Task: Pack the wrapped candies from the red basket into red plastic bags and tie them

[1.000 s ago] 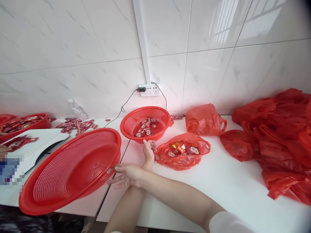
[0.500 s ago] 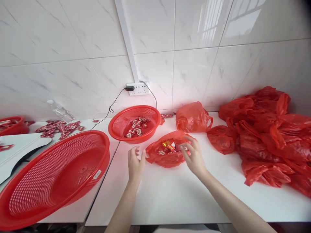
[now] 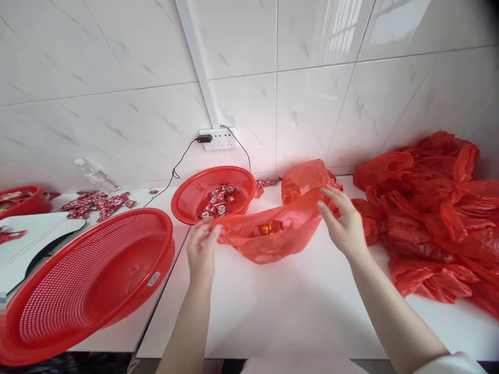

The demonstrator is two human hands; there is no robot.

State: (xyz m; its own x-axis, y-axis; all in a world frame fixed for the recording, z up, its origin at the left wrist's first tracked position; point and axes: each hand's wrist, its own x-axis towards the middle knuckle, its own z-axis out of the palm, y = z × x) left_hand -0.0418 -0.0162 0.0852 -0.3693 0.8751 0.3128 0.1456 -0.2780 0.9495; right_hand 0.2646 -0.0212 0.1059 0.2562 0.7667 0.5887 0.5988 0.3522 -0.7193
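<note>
A red plastic bag (image 3: 273,250) is stretched wide between my two hands, its mouth facing up. Inside it lie small wrapped packets (image 3: 270,227), one of them gold and red. My left hand (image 3: 201,249) pinches the bag's left end, close to the front of the small red basket (image 3: 175,210). On the other side, my right hand (image 3: 345,221) grips the right end, lifted a little higher than the left. The thin plastic between the fingertips is partly hidden by them.
Several filled red bags (image 3: 436,223) are heaped at the right, and another red bag (image 3: 304,179) stands by the wall. A large red basket (image 3: 97,270) is at the left, near loose red packets (image 3: 97,205) and a clear bottle (image 3: 97,176). A power strip (image 3: 220,139) hangs above.
Both hands have taken hold of the bag's ends and moved apart. The bag is now pulled wider, and its right end is raised.
</note>
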